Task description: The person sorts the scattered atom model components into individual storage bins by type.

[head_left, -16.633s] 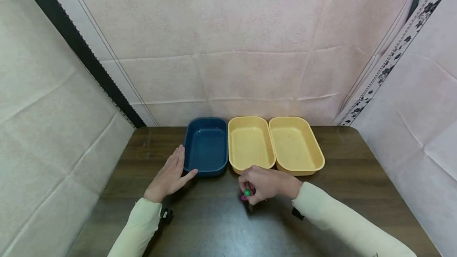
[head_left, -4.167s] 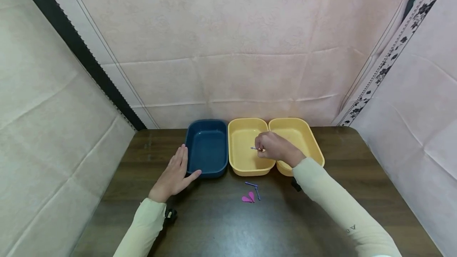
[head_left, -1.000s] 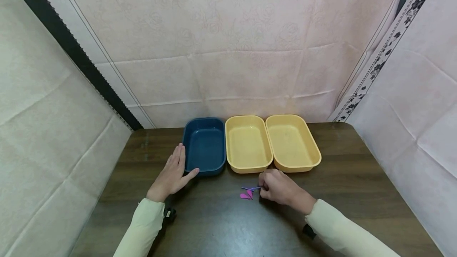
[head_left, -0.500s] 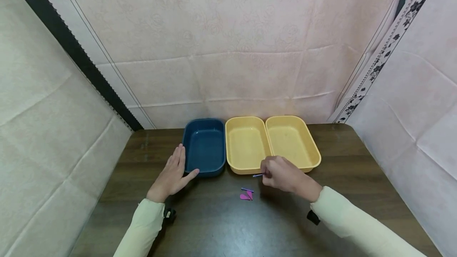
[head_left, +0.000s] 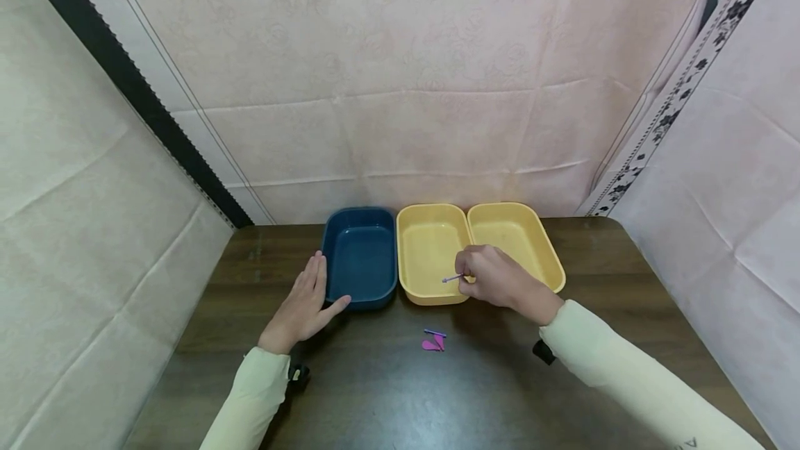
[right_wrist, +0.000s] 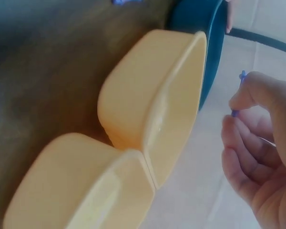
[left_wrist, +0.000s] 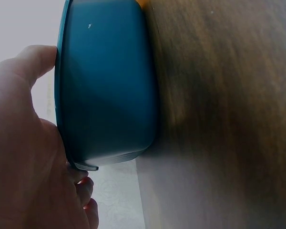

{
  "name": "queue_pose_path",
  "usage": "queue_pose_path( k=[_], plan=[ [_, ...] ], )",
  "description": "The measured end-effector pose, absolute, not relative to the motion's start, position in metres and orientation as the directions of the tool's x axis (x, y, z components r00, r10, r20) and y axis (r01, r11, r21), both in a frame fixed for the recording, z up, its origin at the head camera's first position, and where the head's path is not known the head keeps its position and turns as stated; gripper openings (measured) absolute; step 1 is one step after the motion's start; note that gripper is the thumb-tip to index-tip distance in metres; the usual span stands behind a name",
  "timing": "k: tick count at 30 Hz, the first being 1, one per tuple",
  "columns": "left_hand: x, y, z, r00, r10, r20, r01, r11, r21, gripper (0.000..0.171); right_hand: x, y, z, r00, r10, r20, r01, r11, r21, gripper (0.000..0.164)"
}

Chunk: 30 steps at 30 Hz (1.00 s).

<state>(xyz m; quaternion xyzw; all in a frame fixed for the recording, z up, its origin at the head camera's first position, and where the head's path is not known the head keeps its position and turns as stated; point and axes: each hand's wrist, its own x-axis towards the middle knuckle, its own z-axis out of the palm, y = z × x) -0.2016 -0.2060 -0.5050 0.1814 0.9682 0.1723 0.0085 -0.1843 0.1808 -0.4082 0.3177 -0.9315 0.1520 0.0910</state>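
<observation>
My right hand [head_left: 500, 282] pinches a small thin purple stick [head_left: 451, 278] between thumb and fingertips, above the near right part of the middle yellow tray [head_left: 431, 255]. In the right wrist view the purple stick [right_wrist: 242, 76] shows a small knobbed end. My left hand [head_left: 300, 307] lies with straight fingers along the left side and near corner of the blue tray [head_left: 361, 255]; in the left wrist view its thumb touches the tray's rim. On the table are another purple stick [head_left: 435, 332] and two pink teardrop-shaped pieces [head_left: 430, 346], close together.
A second yellow tray [head_left: 512, 245] stands at the right, touching the middle one and partly hidden by my right hand. All three trays line up at the back of the wooden table [head_left: 387, 394]. Pale cloth [head_left: 406, 137] hangs behind and on both sides.
My right hand has lifted one purple stick from the small group on the table and carried it forward over the middle yellow tray. The left hand stays by the blue tray.
</observation>
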Motion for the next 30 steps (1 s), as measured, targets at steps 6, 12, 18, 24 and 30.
queue_pose_path(
  k=[6, 12, 18, 24, 30],
  plan=[
    [-0.202, -0.207, -0.505, -0.932, 0.358, 0.05, 0.353, 0.875, 0.331, 0.105, -0.199, 0.179, -0.408, -0.801, -0.542, 0.256, -0.595, 0.768, -0.236, 0.005],
    [-0.201, -0.206, -0.503, -0.934, 0.353, 0.051, 0.349, 0.873, 0.341, 0.103, -0.214, 0.176, -0.417, -0.789, -0.549, 0.276, -0.608, 0.763, -0.221, 0.005],
    [-0.199, -0.205, -0.502, -0.938, 0.346, 0.038, 0.337, 0.875, 0.348, 0.102, -0.224, 0.173, -0.429, -0.801, -0.546, 0.246, -0.595, 0.773, -0.219, 0.004],
    [-0.199, -0.205, -0.502, -0.937, 0.346, 0.047, 0.34, 0.874, 0.348, 0.103, -0.23, 0.171, -0.436, -0.816, -0.527, 0.239, -0.574, 0.786, -0.23, 0.012],
    [-0.2, -0.206, -0.503, -0.937, 0.347, 0.049, 0.341, 0.873, 0.348, 0.103, -0.224, 0.175, -0.43, -0.812, -0.524, 0.255, -0.579, 0.776, -0.25, 0.018]
  ],
)
